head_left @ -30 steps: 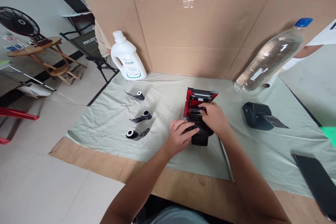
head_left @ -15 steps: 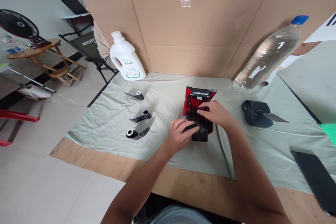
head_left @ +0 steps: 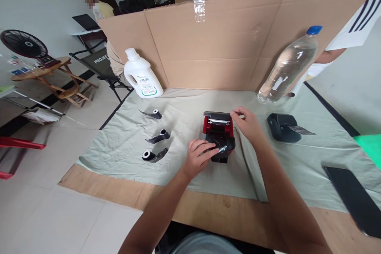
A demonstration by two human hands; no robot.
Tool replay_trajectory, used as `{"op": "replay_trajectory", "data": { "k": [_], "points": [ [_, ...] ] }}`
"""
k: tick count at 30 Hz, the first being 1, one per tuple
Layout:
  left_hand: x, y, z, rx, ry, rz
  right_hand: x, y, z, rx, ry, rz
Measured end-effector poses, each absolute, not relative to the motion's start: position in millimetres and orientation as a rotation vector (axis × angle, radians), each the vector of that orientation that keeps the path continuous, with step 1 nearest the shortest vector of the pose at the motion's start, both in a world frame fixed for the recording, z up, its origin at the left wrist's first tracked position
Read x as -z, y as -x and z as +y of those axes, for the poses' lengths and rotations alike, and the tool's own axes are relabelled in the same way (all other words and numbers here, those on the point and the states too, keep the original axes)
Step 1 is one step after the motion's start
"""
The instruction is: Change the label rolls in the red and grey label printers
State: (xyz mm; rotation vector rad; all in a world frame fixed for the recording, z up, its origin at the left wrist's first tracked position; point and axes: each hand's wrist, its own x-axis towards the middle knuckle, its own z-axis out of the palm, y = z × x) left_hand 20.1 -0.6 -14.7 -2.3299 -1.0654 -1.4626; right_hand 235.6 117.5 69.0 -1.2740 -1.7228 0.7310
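A small red and black printer point(head_left: 204, 127) stands on the cloth in front of me, its lid point(head_left: 218, 116) raised partway. Dark shiny film point(head_left: 220, 151) comes out over its front, beneath the outstretched fingers of my left hand point(head_left: 199, 156). The left thumb is mostly hidden. At the lid's right corner, my right hand point(head_left: 245, 124) has thumb and fingertips closed on the edge. Three small dark rolls with white cores and loose tails lie to the left: a far roll point(head_left: 156, 114), a middle roll point(head_left: 163, 134) and a near roll point(head_left: 148, 155).
A black printer point(head_left: 284, 127) with a dark strip sticking out sits right, beyond a phone point(head_left: 351, 194). A white jug point(head_left: 144, 75) and a large clear bottle point(head_left: 288, 67) lean near the cardboard wall point(head_left: 208, 47). People are partly visible behind, left and right.
My right hand has left the inside of the red printer and moved up to the lid's right edge. The lid has tilted down toward me. My left hand stays on the film.
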Motion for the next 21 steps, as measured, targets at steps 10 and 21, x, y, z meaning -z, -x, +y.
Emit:
{"op": "replay_trajectory", "data": {
  "k": [10, 21],
  "points": [
    [16.0, -13.6, -5.4, 1.505, 2.394, -0.974, -19.0, -240.8, 76.3, -1.261, 1.271, -1.409],
    [-0.5, -28.8, 37.6, 2.791, 1.908, -2.419, 4.2, -212.3, 55.0, -1.256, 1.095, -1.118]
  ]
}}
